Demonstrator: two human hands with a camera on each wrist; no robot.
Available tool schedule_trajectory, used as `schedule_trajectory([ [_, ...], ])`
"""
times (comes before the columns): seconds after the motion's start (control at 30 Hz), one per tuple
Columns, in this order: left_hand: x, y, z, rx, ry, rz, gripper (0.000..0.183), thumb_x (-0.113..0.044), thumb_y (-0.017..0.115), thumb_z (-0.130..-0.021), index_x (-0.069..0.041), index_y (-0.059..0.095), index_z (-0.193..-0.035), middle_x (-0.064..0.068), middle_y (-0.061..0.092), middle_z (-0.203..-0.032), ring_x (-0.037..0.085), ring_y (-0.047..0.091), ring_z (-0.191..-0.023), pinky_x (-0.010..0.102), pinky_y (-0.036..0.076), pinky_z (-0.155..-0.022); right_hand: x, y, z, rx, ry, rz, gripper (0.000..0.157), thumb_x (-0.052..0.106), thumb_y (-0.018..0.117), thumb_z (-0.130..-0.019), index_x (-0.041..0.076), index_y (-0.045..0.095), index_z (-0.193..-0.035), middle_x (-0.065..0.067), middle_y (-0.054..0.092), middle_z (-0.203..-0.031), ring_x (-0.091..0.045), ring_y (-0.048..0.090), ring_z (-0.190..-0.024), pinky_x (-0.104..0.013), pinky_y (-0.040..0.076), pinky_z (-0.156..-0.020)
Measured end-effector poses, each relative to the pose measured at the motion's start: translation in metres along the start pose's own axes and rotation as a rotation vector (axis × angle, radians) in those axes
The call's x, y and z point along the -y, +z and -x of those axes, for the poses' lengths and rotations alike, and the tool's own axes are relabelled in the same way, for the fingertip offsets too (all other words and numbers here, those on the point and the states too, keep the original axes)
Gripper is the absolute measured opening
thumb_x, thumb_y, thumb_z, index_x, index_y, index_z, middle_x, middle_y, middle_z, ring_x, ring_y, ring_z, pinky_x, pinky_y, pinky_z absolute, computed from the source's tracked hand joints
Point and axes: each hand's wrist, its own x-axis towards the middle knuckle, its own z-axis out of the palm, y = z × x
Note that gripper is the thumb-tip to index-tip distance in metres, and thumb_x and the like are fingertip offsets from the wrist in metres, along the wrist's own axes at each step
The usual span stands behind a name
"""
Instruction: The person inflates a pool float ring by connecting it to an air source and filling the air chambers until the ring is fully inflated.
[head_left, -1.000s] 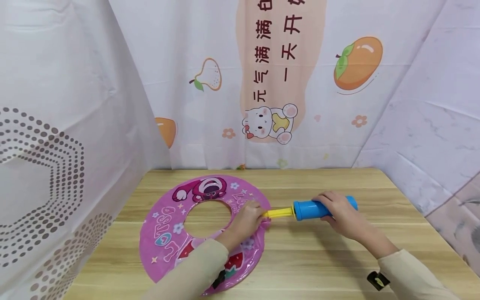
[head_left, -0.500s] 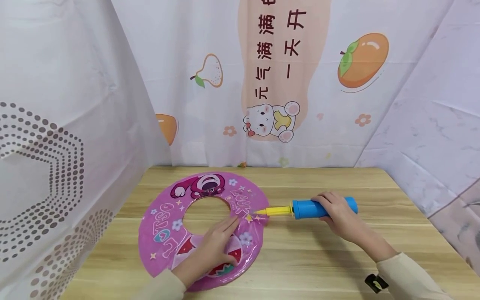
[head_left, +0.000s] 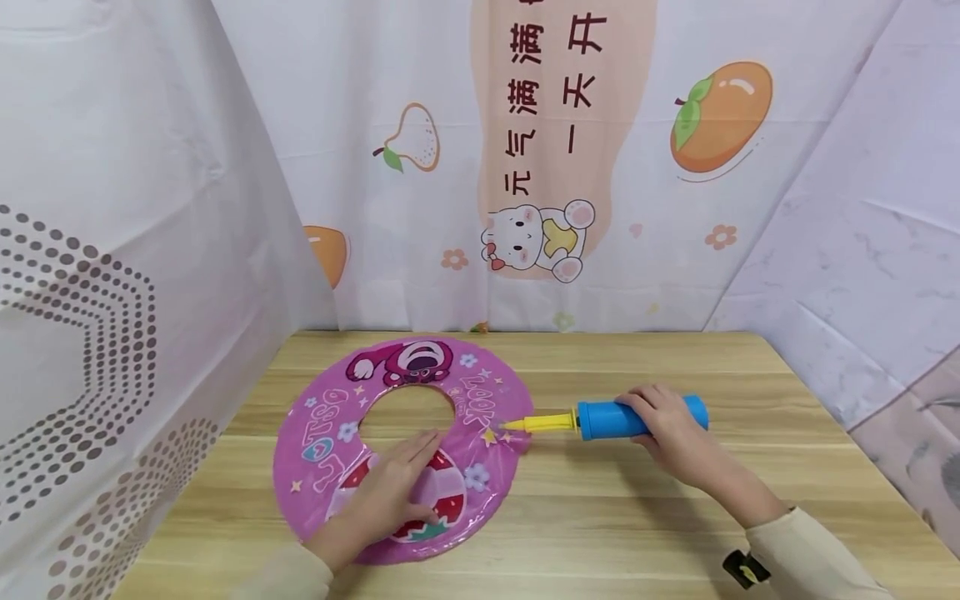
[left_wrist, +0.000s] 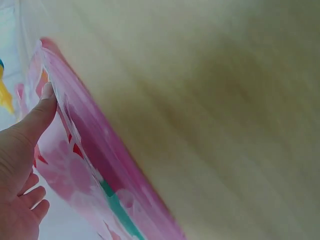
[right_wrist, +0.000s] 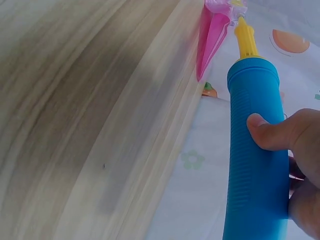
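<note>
A pink inflatable swim ring [head_left: 300, 442], printed with a bear and strawberries, lies on the wooden table at the left. My left hand [head_left: 384, 497] rests on its near part with fingers extended; in the left wrist view the thumb [left_wrist: 39, 115] lies along the ring's edge. My right hand [head_left: 671, 437] grips the blue barrel of a hand pump [head_left: 600, 420], fingers curled round it. The pump's yellow nozzle [head_left: 549, 422] points left, its tip over the ring's right side. The right wrist view shows the pump [right_wrist: 257, 185] with its nozzle end at the ring's clear valve area.
The wooden table [head_left: 622, 517] extends in front and to the right. A printed white curtain [head_left: 420, 275] hangs behind its far edge, with more sheets at both sides. A small black tag [head_left: 746, 570] is beside the right sleeve.
My left hand has let go of the yellow nozzle and moved left and nearer, onto the ring's near part. The right hand keeps its hold on the pump, almost unmoved.
</note>
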Motion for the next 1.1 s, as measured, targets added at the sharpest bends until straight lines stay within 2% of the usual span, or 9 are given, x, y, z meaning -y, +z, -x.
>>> schedule_trajectory([
  [0.13,0.016,-0.002,0.002,-0.05,0.026,-0.047,0.104,-0.041,0.089,-0.057,0.002,0.047,-0.142,0.022,0.049,-0.147,0.039,0.049,-0.135,0.052,0.04,-0.112,0.003,0.001,0.002,0.014,0.009,0.005,0.061,0.0,0.089,-0.06,0.002,0.063,-0.115,-0.011,0.065,-0.107,-0.031,0.06,-0.099,-0.052,0.055,-0.081],
  [0.27,0.028,-0.005,0.002,-0.059,-0.004,-0.083,0.104,-0.042,0.09,-0.056,0.004,0.049,-0.14,0.022,0.051,-0.146,0.039,0.05,-0.135,0.05,0.04,-0.112,0.006,0.002,0.002,0.026,0.017,0.01,0.06,0.002,0.09,-0.061,0.002,0.063,-0.115,-0.011,0.065,-0.106,-0.031,0.061,-0.099,-0.052,0.055,-0.08],
  [0.43,0.025,-0.011,-0.006,-0.02,-0.064,-0.016,0.104,-0.039,0.092,-0.057,0.003,0.047,-0.141,0.022,0.049,-0.148,0.041,0.046,-0.138,0.052,0.039,-0.113,0.01,0.001,0.0,0.027,0.029,0.008,0.059,0.002,0.089,-0.062,0.003,0.063,-0.115,-0.011,0.065,-0.107,-0.031,0.061,-0.1,-0.052,0.055,-0.082],
  [0.57,0.004,-0.015,-0.027,0.012,-0.069,0.09,0.095,-0.038,0.089,-0.066,-0.003,0.046,-0.144,0.018,0.047,-0.15,0.04,0.043,-0.141,0.056,0.036,-0.115,0.011,-0.001,0.0,0.025,0.038,0.012,0.059,0.001,0.089,-0.062,0.003,0.063,-0.115,-0.011,0.064,-0.107,-0.031,0.061,-0.1,-0.052,0.055,-0.082],
  [0.67,-0.022,-0.012,-0.051,0.022,-0.018,0.113,0.083,-0.038,0.082,-0.076,-0.005,0.047,-0.143,0.016,0.047,-0.151,0.038,0.043,-0.141,0.054,0.036,-0.116,0.011,-0.001,0.001,0.019,0.038,0.016,0.06,0.001,0.089,-0.061,0.003,0.063,-0.115,-0.01,0.064,-0.107,-0.03,0.061,-0.1,-0.052,0.055,-0.083],
  [0.73,-0.042,-0.007,-0.068,-0.005,0.043,0.106,0.073,-0.037,0.079,-0.08,-0.005,0.051,-0.14,0.015,0.052,-0.147,0.035,0.048,-0.138,0.052,0.038,-0.115,0.012,-0.001,0.001,0.006,0.035,0.016,0.06,0.001,0.09,-0.06,0.003,0.063,-0.114,-0.01,0.065,-0.106,-0.03,0.061,-0.1,-0.052,0.055,-0.083],
  [0.9,-0.086,0.014,-0.099,-0.109,0.163,-0.001,0.051,-0.031,0.075,-0.085,-0.008,0.061,-0.129,0.009,0.065,-0.132,0.026,0.059,-0.127,0.043,0.045,-0.112,0.018,0.001,-0.002,-0.021,0.032,0.005,0.061,-0.001,0.09,-0.059,0.003,0.063,-0.114,-0.011,0.065,-0.106,-0.031,0.061,-0.1,-0.053,0.055,-0.082],
  [1.0,-0.105,0.024,-0.108,-0.164,0.184,-0.109,0.045,-0.028,0.073,-0.087,-0.01,0.062,-0.127,0.004,0.068,-0.125,0.019,0.062,-0.119,0.036,0.048,-0.108,0.02,0.003,-0.004,-0.029,0.038,-0.004,0.061,-0.001,0.09,-0.06,0.003,0.063,-0.114,-0.01,0.065,-0.105,-0.031,0.061,-0.1,-0.053,0.055,-0.083],
  [1.1,-0.118,0.03,-0.114,-0.277,0.201,-0.218,0.034,-0.027,0.075,-0.086,-0.011,0.067,-0.115,0.0,0.072,-0.11,0.014,0.065,-0.105,0.029,0.052,-0.099,0.022,0.003,-0.005,-0.037,0.044,-0.009,0.06,-0.002,0.09,-0.06,0.003,0.064,-0.114,-0.01,0.065,-0.105,-0.03,0.061,-0.099,-0.053,0.055,-0.083],
])
